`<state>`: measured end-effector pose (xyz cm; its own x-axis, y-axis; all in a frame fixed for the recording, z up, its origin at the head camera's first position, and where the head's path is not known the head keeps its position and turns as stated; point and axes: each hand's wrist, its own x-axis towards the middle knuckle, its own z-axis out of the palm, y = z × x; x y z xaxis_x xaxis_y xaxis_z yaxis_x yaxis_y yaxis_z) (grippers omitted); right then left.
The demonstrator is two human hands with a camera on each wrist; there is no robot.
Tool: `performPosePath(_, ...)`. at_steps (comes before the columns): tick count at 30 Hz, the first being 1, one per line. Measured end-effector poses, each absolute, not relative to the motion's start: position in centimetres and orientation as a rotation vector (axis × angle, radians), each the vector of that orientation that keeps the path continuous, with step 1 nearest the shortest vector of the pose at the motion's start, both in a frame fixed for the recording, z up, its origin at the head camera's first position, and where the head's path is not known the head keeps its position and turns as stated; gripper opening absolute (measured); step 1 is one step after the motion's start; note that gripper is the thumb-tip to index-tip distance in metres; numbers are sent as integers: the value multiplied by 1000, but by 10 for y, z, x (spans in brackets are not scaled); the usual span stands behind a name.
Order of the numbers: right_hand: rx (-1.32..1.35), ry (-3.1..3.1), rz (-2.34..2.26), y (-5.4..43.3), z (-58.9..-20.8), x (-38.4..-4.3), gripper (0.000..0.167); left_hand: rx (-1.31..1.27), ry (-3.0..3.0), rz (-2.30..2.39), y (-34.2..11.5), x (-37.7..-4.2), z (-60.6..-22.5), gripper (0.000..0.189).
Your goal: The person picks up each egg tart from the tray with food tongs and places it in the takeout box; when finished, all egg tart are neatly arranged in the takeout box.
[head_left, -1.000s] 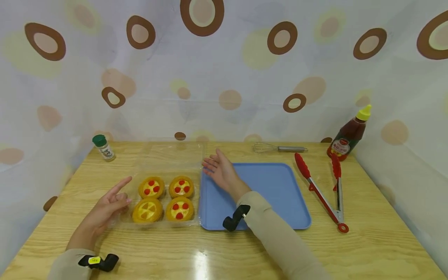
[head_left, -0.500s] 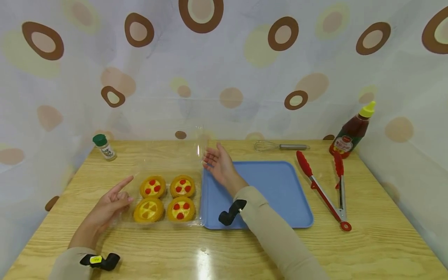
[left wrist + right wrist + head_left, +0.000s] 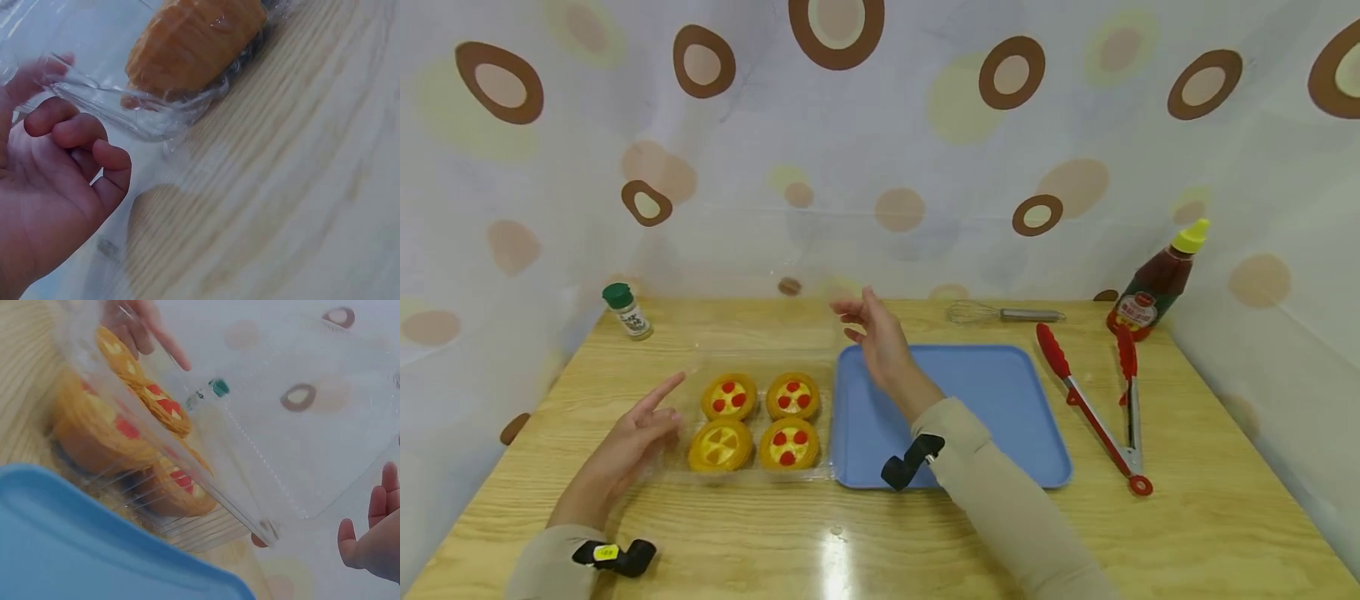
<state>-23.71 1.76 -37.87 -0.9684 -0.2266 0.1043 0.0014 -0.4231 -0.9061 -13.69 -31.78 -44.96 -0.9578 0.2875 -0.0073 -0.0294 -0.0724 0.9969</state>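
Pizza-like tarts [image 3: 789, 443] with red or yellow toppings sit in a clear plastic clamshell box [image 3: 752, 477] left of centre. Its transparent lid [image 3: 281, 425] stands raised behind them. At the box's left side is my left hand [image 3: 628, 446], index finger straight, thumb by the box wall; the left wrist view shows its other fingers curled with nothing in them. My right hand [image 3: 883, 342] reaches over the blue tray [image 3: 985, 408] to the lid's right side, fingers slightly bent. In the right wrist view its fingertips [image 3: 347, 537] are near the lid's edge; contact is unclear.
Red-tipped tongs [image 3: 1105, 425] lie spread right of the tray. A sauce bottle [image 3: 1153, 287] stands at the back right, and a whisk [image 3: 1007, 314] lies behind the tray. A green-capped shaker [image 3: 627, 311] stands back left. A patterned cloth [image 3: 880, 150] hangs behind the table.
The clear lid has tilted up from lying back on the table. My right hand has risen slightly beside it. My left hand stays at the box's left side.
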Motion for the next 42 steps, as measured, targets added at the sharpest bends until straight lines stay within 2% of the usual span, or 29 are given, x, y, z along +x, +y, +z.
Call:
performPosePath(4,-399,1816,-2393,19,-375,-220,43,367,2003,2049,-329,-129,-445,52)
performPosePath(8,-496,2066,-2200,25,-381,-198,40,431,2071,1910,-340,-121,-433,56)
performPosePath(14,-620,2244,-1986,41,-394,-165,26,429,2048,1761,-347,-113,-416,61)
performPosePath(20,-616,2341,-1767,49,-409,-140,24,329,2036,1682,-344,-105,-417,59)
performPosePath(34,-640,2280,-1654,50,-420,-115,43,382,2007,1814,-337,-93,-434,65)
performPosePath(42,-472,2016,-1802,42,-423,-114,58,479,1933,1909,-335,-91,-436,65)
